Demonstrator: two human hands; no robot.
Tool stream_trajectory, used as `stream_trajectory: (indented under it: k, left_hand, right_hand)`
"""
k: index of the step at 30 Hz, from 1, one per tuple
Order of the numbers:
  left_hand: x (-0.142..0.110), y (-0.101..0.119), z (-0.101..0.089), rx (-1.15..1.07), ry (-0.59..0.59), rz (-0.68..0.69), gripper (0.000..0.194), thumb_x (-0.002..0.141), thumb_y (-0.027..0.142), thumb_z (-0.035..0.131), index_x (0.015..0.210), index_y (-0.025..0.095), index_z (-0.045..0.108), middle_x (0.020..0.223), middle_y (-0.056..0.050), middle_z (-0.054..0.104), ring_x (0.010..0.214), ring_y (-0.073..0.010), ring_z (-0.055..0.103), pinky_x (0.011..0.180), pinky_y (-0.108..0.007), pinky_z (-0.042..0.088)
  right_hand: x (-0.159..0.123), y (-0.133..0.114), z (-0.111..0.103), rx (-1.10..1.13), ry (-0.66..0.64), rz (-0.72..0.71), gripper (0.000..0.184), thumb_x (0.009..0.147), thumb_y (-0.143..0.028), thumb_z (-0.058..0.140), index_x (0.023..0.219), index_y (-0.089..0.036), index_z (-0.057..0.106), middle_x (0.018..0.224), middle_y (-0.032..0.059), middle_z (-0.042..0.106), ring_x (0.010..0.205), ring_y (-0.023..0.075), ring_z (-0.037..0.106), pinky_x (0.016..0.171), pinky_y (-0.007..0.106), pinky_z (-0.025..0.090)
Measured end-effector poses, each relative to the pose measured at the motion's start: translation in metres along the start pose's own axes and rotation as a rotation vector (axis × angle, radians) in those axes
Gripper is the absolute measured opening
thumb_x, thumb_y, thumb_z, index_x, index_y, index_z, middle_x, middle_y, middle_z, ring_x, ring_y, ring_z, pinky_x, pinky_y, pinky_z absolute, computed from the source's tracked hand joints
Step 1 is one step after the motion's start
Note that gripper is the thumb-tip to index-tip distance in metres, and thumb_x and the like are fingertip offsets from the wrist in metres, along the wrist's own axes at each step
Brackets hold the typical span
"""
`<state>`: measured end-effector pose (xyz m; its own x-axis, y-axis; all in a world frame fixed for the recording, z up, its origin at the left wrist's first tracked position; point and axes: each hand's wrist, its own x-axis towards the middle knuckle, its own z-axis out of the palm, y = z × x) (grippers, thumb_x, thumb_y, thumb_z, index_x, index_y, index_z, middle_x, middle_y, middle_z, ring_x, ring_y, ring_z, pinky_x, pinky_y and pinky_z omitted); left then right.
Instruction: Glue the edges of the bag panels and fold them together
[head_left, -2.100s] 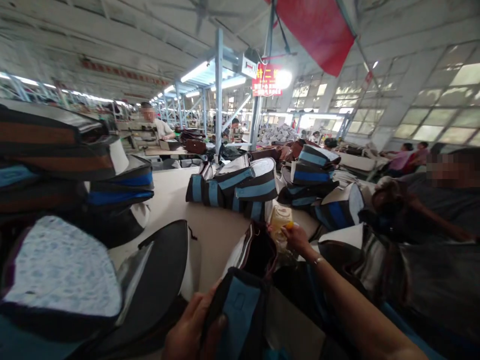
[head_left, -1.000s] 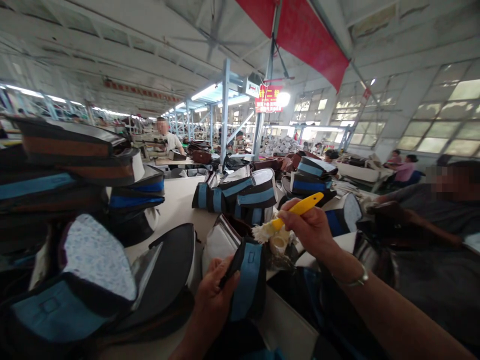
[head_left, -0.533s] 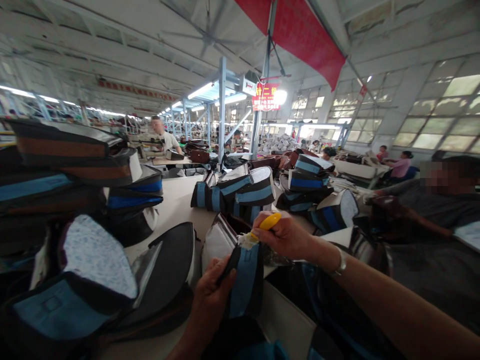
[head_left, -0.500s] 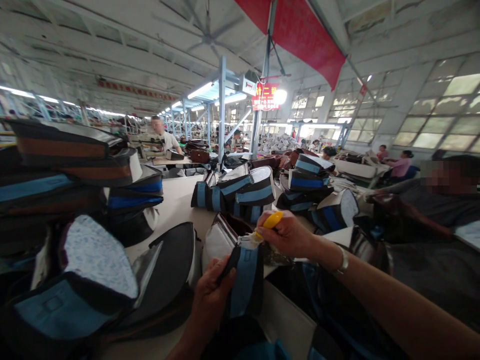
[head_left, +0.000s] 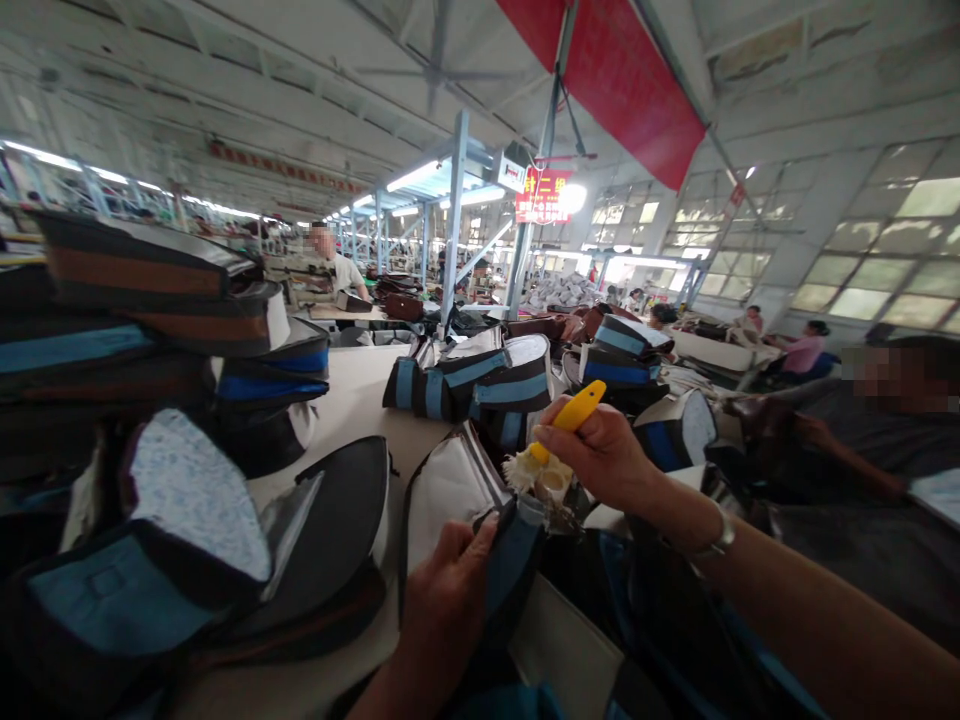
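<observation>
My right hand (head_left: 600,455) grips a yellow-handled brush (head_left: 574,415), its pale bristles pointing down to the left. The bristles are just above the near end of a bag piece (head_left: 514,560), dark with a blue stripe. A whitish wet patch shows at the top of that stripe. My left hand (head_left: 450,595) is closed on the bag piece's edge, thumb on top. Behind the brush stands a glue container (head_left: 555,480), partly hidden by the bristles and my fingers. The bag's pale side panel (head_left: 454,480) leans up beside my left hand.
Stacked bag pieces (head_left: 150,290) rise at the left. A dark bag piece (head_left: 322,540) and one with patterned lining (head_left: 195,500) lie nearer. More blue-striped pieces (head_left: 480,375) sit on the pale table (head_left: 360,390). A co-worker (head_left: 900,420) sits at the right.
The brush came out of the container, stroked the top of the blue stripe and has now lifted off. The bag piece has turned in my left hand, and a whitish patch is on it.
</observation>
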<state>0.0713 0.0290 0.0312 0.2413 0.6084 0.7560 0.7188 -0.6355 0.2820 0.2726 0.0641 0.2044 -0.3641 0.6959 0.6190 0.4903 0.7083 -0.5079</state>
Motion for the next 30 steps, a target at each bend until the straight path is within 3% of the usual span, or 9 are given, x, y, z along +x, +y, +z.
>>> stream_trajectory:
  k: [4, 9, 14, 17, 20, 23, 26, 28, 30]
  left_hand:
    - [-0.006, 0.006, 0.010, 0.189, 0.049, 0.103, 0.049, 0.092, 0.004, 0.038, 0.137, 0.019, 0.049, 0.088, -0.006, 0.060, 0.064, -0.0127, 0.057, 0.055, -0.022, 0.048]
    - [-0.008, 0.013, 0.007, 0.264, 0.026, 0.183, 0.048, 0.090, 0.002, 0.039, 0.134, 0.019, 0.049, 0.085, -0.006, 0.061, 0.064, -0.0146, 0.058, 0.056, -0.025, 0.047]
    - [-0.012, 0.019, 0.007, 0.287, -0.009, 0.213, 0.049, 0.089, 0.002, 0.040, 0.134, 0.020, 0.050, 0.085, -0.006, 0.061, 0.065, -0.0166, 0.059, 0.055, -0.027, 0.046]
    - [-0.014, 0.016, 0.005, 0.280, 0.016, 0.234, 0.049, 0.090, 0.002, 0.040, 0.135, 0.019, 0.049, 0.087, -0.006, 0.062, 0.066, -0.0172, 0.059, 0.056, -0.028, 0.047]
    - [-0.014, 0.010, -0.001, 0.256, 0.043, 0.237, 0.047, 0.091, 0.003, 0.042, 0.135, 0.018, 0.048, 0.088, -0.007, 0.062, 0.069, -0.0169, 0.060, 0.058, -0.028, 0.048]
    - [-0.013, 0.007, -0.005, 0.236, 0.038, 0.257, 0.045, 0.092, 0.005, 0.041, 0.135, 0.017, 0.049, 0.089, -0.008, 0.063, 0.069, -0.0167, 0.061, 0.059, -0.027, 0.049]
    - [-0.009, 0.006, -0.008, 0.211, 0.062, 0.252, 0.046, 0.092, 0.005, 0.037, 0.133, 0.020, 0.052, 0.087, -0.006, 0.062, 0.066, -0.0149, 0.060, 0.057, -0.024, 0.048]
    - [-0.004, 0.004, -0.014, 0.157, 0.098, 0.188, 0.043, 0.093, 0.007, 0.039, 0.131, 0.020, 0.055, 0.086, -0.005, 0.061, 0.064, -0.0131, 0.059, 0.056, -0.022, 0.048]
    - [0.005, -0.001, -0.027, 0.042, 0.106, 0.086, 0.036, 0.094, 0.014, 0.045, 0.128, 0.019, 0.058, 0.088, -0.005, 0.061, 0.070, -0.0128, 0.061, 0.060, -0.021, 0.050]
  right_hand:
    - [0.010, -0.007, 0.008, -0.299, -0.271, -0.041, 0.028, 0.088, -0.026, 0.056, 0.062, -0.017, 0.052, 0.054, -0.0034, 0.045, 0.048, 0.0082, 0.037, 0.050, 0.023, 0.028]
    - [0.018, -0.006, 0.011, -0.476, -0.269, -0.116, 0.023, 0.088, -0.024, 0.054, 0.065, -0.017, 0.052, 0.058, -0.0021, 0.049, 0.052, 0.0091, 0.040, 0.055, 0.024, 0.028]
    - [0.020, -0.003, 0.023, -0.584, -0.472, -0.138, 0.019, 0.083, -0.021, 0.058, 0.064, -0.017, 0.054, 0.053, -0.0021, 0.048, 0.047, 0.0090, 0.035, 0.051, 0.026, 0.020]
    - [0.020, 0.004, 0.015, -0.569, -0.265, -0.043, 0.021, 0.086, -0.027, 0.057, 0.068, -0.016, 0.057, 0.057, 0.0002, 0.052, 0.051, 0.0103, 0.041, 0.052, 0.025, 0.026]
    - [0.013, 0.011, 0.003, -0.189, -0.018, 0.141, 0.027, 0.090, -0.037, 0.053, 0.074, -0.016, 0.061, 0.060, 0.0001, 0.056, 0.054, 0.0120, 0.049, 0.053, 0.023, 0.036]
    - [0.005, 0.016, 0.006, 0.110, -0.035, 0.299, 0.026, 0.087, -0.038, 0.054, 0.074, -0.016, 0.061, 0.059, -0.0013, 0.056, 0.051, 0.0112, 0.048, 0.048, 0.022, 0.038]
    - [0.005, 0.020, 0.016, 0.026, -0.105, 0.297, 0.028, 0.081, -0.036, 0.062, 0.062, -0.016, 0.058, 0.054, -0.0017, 0.052, 0.049, 0.0100, 0.044, 0.047, 0.021, 0.033]
    - [0.006, 0.022, 0.015, 0.064, 0.042, 0.314, 0.027, 0.077, -0.035, 0.068, 0.061, -0.016, 0.058, 0.053, -0.0020, 0.051, 0.050, 0.0100, 0.044, 0.047, 0.021, 0.032]
    - [0.001, 0.024, 0.009, 0.360, 0.249, 0.403, 0.024, 0.078, -0.037, 0.069, 0.068, -0.016, 0.060, 0.051, -0.0039, 0.049, 0.045, 0.0084, 0.039, 0.045, 0.021, 0.032]
